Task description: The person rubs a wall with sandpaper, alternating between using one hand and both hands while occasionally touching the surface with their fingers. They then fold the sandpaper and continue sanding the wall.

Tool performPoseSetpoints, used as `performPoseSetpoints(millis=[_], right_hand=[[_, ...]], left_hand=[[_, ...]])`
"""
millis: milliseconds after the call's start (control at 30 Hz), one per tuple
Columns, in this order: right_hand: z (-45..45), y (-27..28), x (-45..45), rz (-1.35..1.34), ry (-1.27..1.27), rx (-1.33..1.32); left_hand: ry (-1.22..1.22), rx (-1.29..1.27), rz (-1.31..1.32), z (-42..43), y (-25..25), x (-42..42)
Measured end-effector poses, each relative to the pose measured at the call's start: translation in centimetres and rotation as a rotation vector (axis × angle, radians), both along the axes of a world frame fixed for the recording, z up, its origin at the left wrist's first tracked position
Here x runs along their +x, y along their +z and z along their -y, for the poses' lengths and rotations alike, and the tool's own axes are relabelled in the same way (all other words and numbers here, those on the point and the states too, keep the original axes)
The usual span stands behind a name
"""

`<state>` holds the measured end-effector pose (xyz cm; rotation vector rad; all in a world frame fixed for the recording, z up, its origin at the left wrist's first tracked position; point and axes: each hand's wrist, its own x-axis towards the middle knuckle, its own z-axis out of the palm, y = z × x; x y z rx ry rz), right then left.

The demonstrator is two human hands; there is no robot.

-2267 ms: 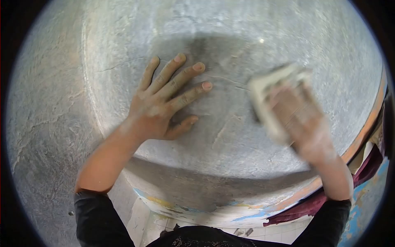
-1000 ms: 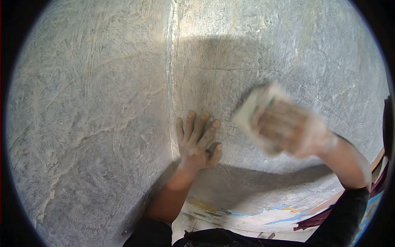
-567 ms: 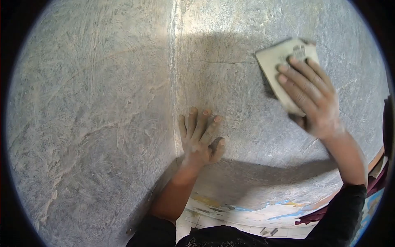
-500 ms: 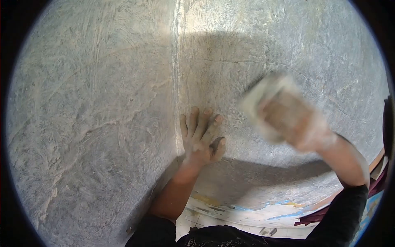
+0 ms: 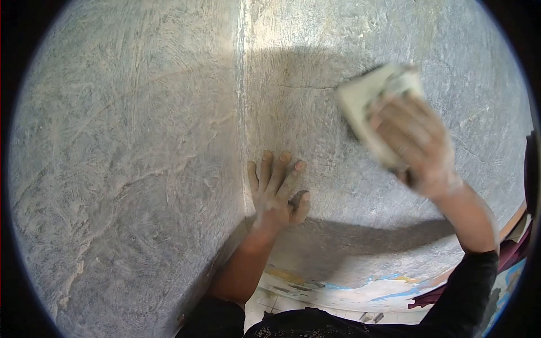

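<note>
My right hand (image 5: 411, 132) presses a pale rectangular pad (image 5: 360, 96), like a sanding pad, against the rough grey wall (image 5: 327, 135). Its fingers lie over the pad's face, and motion blurs both slightly. The pad is tilted, with its upper edge near a thin crack in the plaster. Lower and to the left, my left hand (image 5: 276, 188) rests flat on the same wall beside the inside corner, fingers spread and holding nothing. Grey dust coats its fingers.
A pale vertical corner line (image 5: 241, 101) separates this wall from the rough left wall (image 5: 124, 186). Blue and yellow paint patches (image 5: 389, 287) mark the wall's lower part. White floor tiles (image 5: 338, 313) show below, and dark red cloth (image 5: 428, 298) hangs at the lower right.
My right hand has moved the pad up and slightly right along the wall. My left hand stays at the same spot near the corner.
</note>
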<state>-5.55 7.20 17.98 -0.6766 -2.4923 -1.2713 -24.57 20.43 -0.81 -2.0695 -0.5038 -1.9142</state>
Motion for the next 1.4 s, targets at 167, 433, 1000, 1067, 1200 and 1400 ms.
performPoseSetpoints(millis=[167,433,1000,1067,1200,1400], right_hand=[[-1.0,-4.0,1.9,0.122,0.000,-0.462],[1.4,-0.7,-0.4,0.001,-0.185,0.084],[1.1,0.0,0.9,-0.281,0.050,-0.120],[0.5,-1.5,1.6,-0.134,0.048,-0.152],[0.9,-3.0,0.0,0.318,-0.010,0.005],[2.1,-1.1,0.2,-0.052,-0.280,0.267]], left_hand=[[0.024,-0.019,-0.022,0.2,-0.1,-0.4],[0.006,-0.030,-0.002,0.1,-0.4,-0.3],[0.017,-0.026,0.018,-0.1,-0.7,0.0],[0.022,-0.045,0.010,0.2,-0.6,-0.1],[0.018,-0.029,0.007,0.0,-0.6,-0.1],[0.003,-0.014,0.024,0.1,-0.5,-0.1]])
